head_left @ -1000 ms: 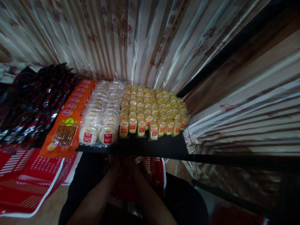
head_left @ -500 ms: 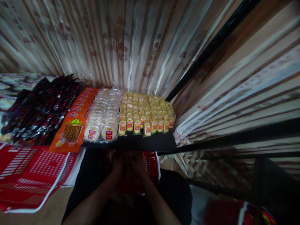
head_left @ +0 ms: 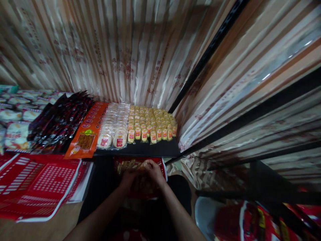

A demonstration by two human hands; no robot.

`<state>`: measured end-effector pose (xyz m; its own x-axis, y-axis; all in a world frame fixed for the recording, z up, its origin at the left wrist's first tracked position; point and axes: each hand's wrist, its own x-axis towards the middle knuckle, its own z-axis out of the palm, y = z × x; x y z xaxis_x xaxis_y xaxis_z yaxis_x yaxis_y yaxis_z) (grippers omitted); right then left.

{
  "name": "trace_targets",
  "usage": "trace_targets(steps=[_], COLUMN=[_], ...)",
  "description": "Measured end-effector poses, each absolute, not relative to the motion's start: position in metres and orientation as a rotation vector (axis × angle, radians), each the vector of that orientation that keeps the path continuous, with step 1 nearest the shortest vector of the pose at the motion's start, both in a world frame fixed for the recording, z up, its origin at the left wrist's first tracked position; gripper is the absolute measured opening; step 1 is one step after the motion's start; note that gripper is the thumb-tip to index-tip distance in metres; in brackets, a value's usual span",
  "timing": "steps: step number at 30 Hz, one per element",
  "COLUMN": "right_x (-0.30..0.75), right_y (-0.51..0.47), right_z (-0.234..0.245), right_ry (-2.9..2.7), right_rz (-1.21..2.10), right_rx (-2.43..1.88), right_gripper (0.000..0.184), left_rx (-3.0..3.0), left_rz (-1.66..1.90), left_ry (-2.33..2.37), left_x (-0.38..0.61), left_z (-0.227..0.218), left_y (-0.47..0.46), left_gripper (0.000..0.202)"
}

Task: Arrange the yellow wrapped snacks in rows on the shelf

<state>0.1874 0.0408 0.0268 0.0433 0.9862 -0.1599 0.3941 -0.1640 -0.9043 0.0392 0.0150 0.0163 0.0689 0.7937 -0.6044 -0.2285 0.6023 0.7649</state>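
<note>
My left hand (head_left: 129,178) and my right hand (head_left: 153,170) meet above a red basket (head_left: 164,167) between my knees, just below the shelf edge. The fingers of both are closed together around something small that I cannot make out in the dim light. Brownish wrapped pieces (head_left: 127,165) lie in this basket beside and beneath my hands. On the black shelf (head_left: 150,150) just beyond stand rows of small yellow wrapped cakes (head_left: 152,135). To their left are rows of round white wrapped cakes (head_left: 119,140).
Further left on the shelf lie an orange snack packet (head_left: 82,142), dark shiny packets (head_left: 62,120) and white packets (head_left: 17,134). A red basket with a white rim (head_left: 47,187) stands at lower left. Black frame bars (head_left: 240,124) cross the right, before striped curtains (head_left: 140,43).
Both hands have come up out of the basket and drawn together over it, fingers now meeting. The view has shifted, showing more of the shelf's left side.
</note>
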Motion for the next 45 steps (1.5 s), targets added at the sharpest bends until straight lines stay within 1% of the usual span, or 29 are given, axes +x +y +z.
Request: trace_targets(steps=[2,5,7,10,15,21,27,30,33,37,41,45], right_x=[0.186,0.185,0.185,0.183,0.18,0.179,0.178,0.18,0.187,0.203,0.218,0.23], right_y=[0.04,0.037,0.035,0.03,0.024,0.02,0.014,0.011,0.011,0.015,0.021,0.031], right_z=[0.037,0.049,0.054,0.058,0.064,0.071,0.066,0.061,0.059,0.065,0.076,0.082], right_ry=[-1.334,-1.239,-1.139,-0.952,-0.794,-0.711,-0.703,-0.754,-0.827,-0.865,-0.842,-0.931], right_rz=[1.198,1.24,1.274,1.311,1.272,1.303,1.248,1.193,1.128,1.077,1.092,1.097], right_rx=[-1.579,-1.538,-1.524,-1.514,-1.561,-1.487,-1.303,-1.294,-1.326,-1.355,-1.332,-1.278], right_gripper=[0.027,0.031,0.032,0.033,0.032,0.037,0.044,0.046,0.044,0.039,0.043,0.04], left_rx=[0.58,0.612,0.616,0.614,0.529,0.404,0.42,0.473,0.535,0.716,1.028,1.255], left_rz=[0.792,0.756,0.797,0.876,0.874,0.951,1.038,1.061,1.06,0.943,0.939,0.907], left_ry=[1.287,1.282,1.253,1.213,1.25,1.184,1.129,1.108,1.104,1.157,1.307,1.344], left_x=[0.038,0.035,0.035,0.035,0.04,0.051,0.067,0.08,0.092,0.1,0.105,0.118], left_z=[0.024,0.033,0.037,0.039,0.046,0.061,0.068,0.066,0.064,0.066,0.072,0.079], left_y=[0.011,0.006,0.004,0.003,0.005,-0.001,0.001,0.006,0.01,0.02,0.039,0.065], left_gripper=[0.012,0.007,0.009,0.016,0.024,0.021,0.015,0.013,0.021,0.029,0.034,0.041])
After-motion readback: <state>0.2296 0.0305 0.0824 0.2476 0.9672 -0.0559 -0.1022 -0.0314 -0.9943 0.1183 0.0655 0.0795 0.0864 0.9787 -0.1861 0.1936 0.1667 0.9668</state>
